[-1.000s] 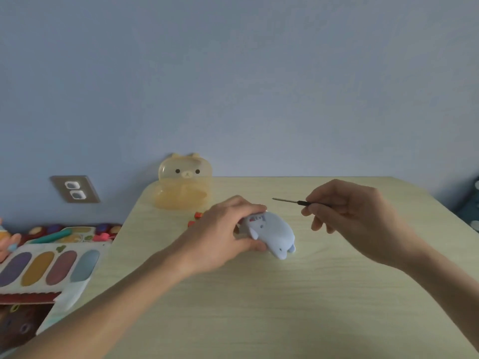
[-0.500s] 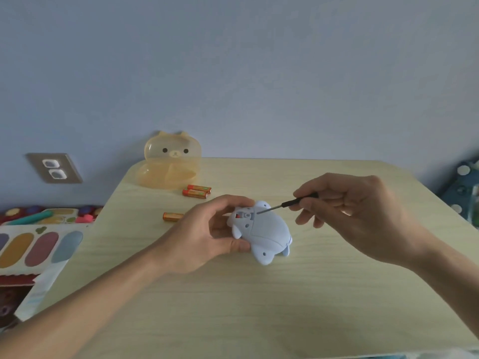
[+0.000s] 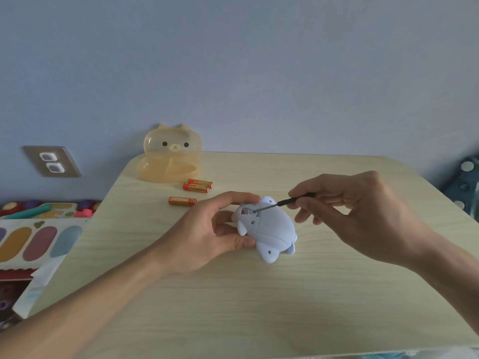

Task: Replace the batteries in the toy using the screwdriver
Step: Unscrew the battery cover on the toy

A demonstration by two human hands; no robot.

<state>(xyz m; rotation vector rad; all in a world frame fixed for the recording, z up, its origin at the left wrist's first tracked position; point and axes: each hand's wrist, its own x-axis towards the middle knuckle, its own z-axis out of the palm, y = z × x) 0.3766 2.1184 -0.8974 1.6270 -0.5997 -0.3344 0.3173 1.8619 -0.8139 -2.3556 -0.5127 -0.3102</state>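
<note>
Fingers (image 3: 234, 199) of the left hand (image 3: 207, 237) are curled around the pale blue toy (image 3: 269, 229), holding it underside up on the desk (image 3: 259, 307). The right hand (image 3: 363, 211) pinches the screwdriver (image 3: 287, 203), tip seated in the toy's underside. Three batteries (image 3: 195, 187) lie near the open bear-shaped case (image 3: 172, 156).

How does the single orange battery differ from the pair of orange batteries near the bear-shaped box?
The single orange battery lies alone, nearer the left hand; the pair of orange batteries lie side by side, seemingly touching, close to the translucent orange bear-shaped box. The single one lies about level; the pair tilt slightly. All three rest flat on the pale wooden table.
</note>
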